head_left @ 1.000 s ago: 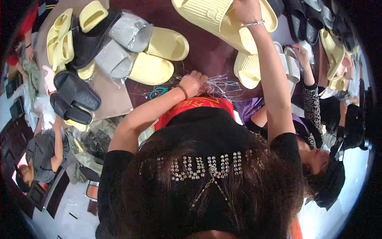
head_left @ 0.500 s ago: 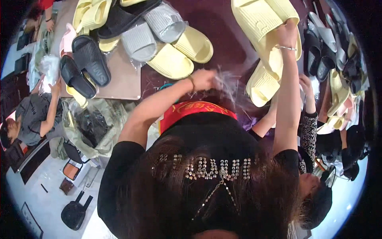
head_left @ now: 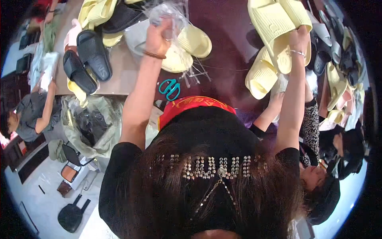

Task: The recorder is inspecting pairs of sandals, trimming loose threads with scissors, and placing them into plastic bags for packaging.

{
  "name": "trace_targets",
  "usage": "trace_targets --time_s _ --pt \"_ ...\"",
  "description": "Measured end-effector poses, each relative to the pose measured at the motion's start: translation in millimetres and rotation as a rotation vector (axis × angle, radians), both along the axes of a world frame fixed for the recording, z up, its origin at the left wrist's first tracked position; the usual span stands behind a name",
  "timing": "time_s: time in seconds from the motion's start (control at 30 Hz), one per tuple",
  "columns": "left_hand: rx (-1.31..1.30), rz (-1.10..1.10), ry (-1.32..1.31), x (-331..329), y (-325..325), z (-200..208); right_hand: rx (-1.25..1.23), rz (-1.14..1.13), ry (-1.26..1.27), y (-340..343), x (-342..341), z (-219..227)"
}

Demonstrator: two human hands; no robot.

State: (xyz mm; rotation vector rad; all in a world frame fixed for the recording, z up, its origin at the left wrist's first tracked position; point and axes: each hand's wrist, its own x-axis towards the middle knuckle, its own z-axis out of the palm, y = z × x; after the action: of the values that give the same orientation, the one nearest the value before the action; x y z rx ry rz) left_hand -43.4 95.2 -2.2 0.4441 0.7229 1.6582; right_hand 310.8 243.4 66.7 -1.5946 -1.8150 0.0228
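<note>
Over the grey slippers at the upper left, my left hand (head_left: 158, 38) is closed on crumpled clear plastic (head_left: 181, 14). Beneath it a grey slipper (head_left: 137, 35) and a yellow slipper (head_left: 175, 59) are partly covered. Thin clear plastic strands (head_left: 195, 75) show beside the yellow slipper. At the upper right my right hand (head_left: 299, 39) grips a pair of yellow slippers (head_left: 272, 22) with ribbed straps, its fingers partly hidden by them. Another yellow slipper (head_left: 260, 75) is just below that pair. Teal-handled scissors (head_left: 170, 89) rest at the table's near edge.
Black slippers (head_left: 93, 53) lie on the left board (head_left: 119, 81). Below stands an open sack (head_left: 93, 123) with dark contents. A co-worker's arms (head_left: 274, 109) reach in close on my right, near more slippers (head_left: 338, 87). Another person (head_left: 34, 113) works at far left.
My left hand has moved up and left from the table's near edge, over the grey slippers, uncovering the scissors. The slippers in my right hand have shifted slightly right and down.
</note>
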Motion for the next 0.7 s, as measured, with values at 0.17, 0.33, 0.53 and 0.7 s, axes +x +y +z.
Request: trace_targets --time_s 0.17,0.33,0.53,0.7 --pt "0.062 0.172 0.013 -67.8 -31.6 39.2 -0.194 0.058 -0.065 -2.3 -10.1 -47.8" --pt "0.090 0.595 0.174 -136.5 -114.8 64.9 -0.372 0.232 -0.315 12.5 -46.7 -88.0" --pt "0.182 1.088 0.012 -180.2 -252.8 73.2 -0.222 0.420 -0.762 103.4 27.4 -186.0" --pt "0.268 1.021 0.212 -158.8 -444.4 83.1 -0.397 0.389 -0.323 66.5 -45.1 -133.0"
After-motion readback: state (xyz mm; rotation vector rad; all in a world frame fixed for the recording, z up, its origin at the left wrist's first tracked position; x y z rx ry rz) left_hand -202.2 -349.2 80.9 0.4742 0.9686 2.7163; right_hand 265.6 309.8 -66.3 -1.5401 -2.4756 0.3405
